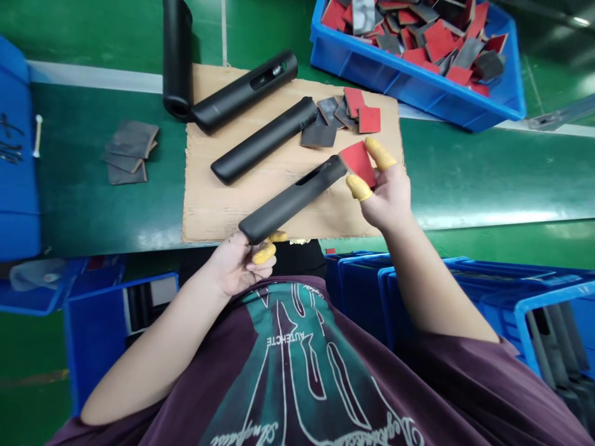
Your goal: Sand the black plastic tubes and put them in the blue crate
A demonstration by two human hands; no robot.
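Observation:
My left hand (pixel 237 263), with yellow finger cots, grips the near end of a long black tube (pixel 292 198) that has a slot near its far end. The tube slants up to the right above a cardboard sheet (pixel 218 204). My right hand (pixel 383 186), also in yellow cots, pinches a red square pad (pixel 357 162) against the tube's far end.
Two more black tubes (pixel 263 141) lie on the cardboard, a third (pixel 176 56) stands beside it, with loose red and grey pads (pixel 344 111). A blue bin (pixel 418 80) of pads sits far right; grey pads (pixel 127 152) lie left. Blue crates (pixel 465 291) stand below.

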